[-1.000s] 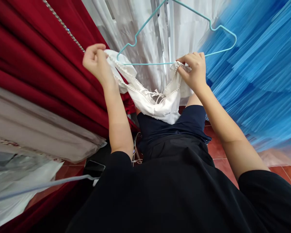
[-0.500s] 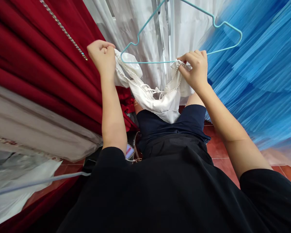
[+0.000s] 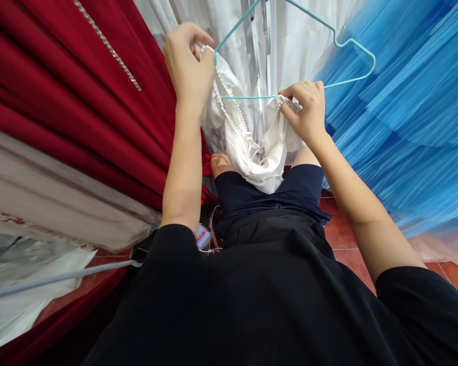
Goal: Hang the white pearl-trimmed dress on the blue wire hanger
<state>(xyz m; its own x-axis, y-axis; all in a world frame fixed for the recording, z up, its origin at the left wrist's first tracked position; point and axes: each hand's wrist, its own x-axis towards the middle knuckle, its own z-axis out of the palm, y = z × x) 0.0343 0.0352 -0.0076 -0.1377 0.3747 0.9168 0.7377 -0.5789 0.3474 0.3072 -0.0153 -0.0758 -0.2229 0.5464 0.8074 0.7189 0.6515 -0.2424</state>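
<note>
A white dress (image 3: 261,170) with pearl-bead trim along its neckline hangs between my hands, its lower part reaching down over my lap. My left hand (image 3: 193,63) pinches one beaded strap high up, beside the left shoulder of a light-blue hanger (image 3: 351,43). That strap now lies about the hanger's left end and hides part of it. My right hand (image 3: 305,104) is closed on the other strap near the hanger's bottom bar, and its fingers cover part of the bar. The hanger's right end is bare.
Red cloth (image 3: 99,117) with a sparkling chain (image 3: 109,46) hangs at the left, above pale fabric (image 3: 61,178). Blue tulle (image 3: 404,117) fills the right side. White drapes (image 3: 297,46) and a metal pole stand ahead. Red tiles (image 3: 343,223) show below.
My left hand has moved up and to the right, bringing its strap to the hanger's left end. The dress's left side has risen with it. My right hand has hardly moved.
</note>
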